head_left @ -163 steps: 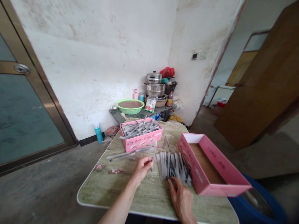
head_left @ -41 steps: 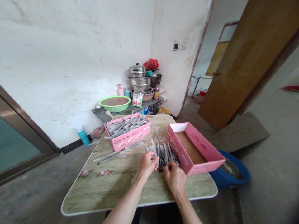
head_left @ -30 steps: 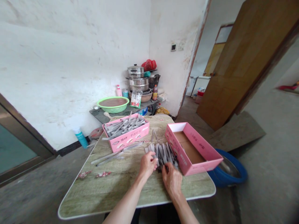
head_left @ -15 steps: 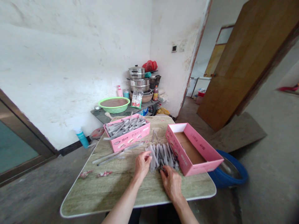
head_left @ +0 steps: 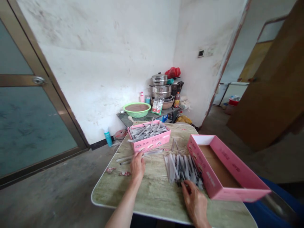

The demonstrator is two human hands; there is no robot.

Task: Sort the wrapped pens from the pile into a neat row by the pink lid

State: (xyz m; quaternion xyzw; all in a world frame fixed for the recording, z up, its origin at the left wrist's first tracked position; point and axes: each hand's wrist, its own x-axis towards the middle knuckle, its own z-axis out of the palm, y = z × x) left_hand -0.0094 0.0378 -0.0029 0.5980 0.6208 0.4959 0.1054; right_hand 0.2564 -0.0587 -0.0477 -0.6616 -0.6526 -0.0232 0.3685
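Observation:
My left hand (head_left: 137, 166) is over the loose pens (head_left: 124, 159) in front of the filled pink box (head_left: 152, 141), its fingers bent and loosely apart; their tips are partly hidden. My right hand (head_left: 195, 201) is closed at the dark near ends of a spread row of pens (head_left: 174, 167), thumb and fingers pinched together on a pen end. These slim pens are in frosted, see-through covers and lie side by side. Many more pens (head_left: 148, 129) fill the left pink box. A second pink box (head_left: 213, 185), with bare brown cardboard at its bottom, stands right of the row.
The wood-patterned table (head_left: 147, 193) has a pale rim. Behind it, a low dark stand holds a green basin (head_left: 137, 110), stacked steamer pots (head_left: 161, 90) and a sauce bottle (head_left: 177, 100). A blue spray can (head_left: 107, 137) stands by the wall. A blue tub (head_left: 277, 196) is at the right.
My left hand has moved from the row of pens leftward to the loose pens by the filled box. My right hand stays at the row's near end. The view has turned left.

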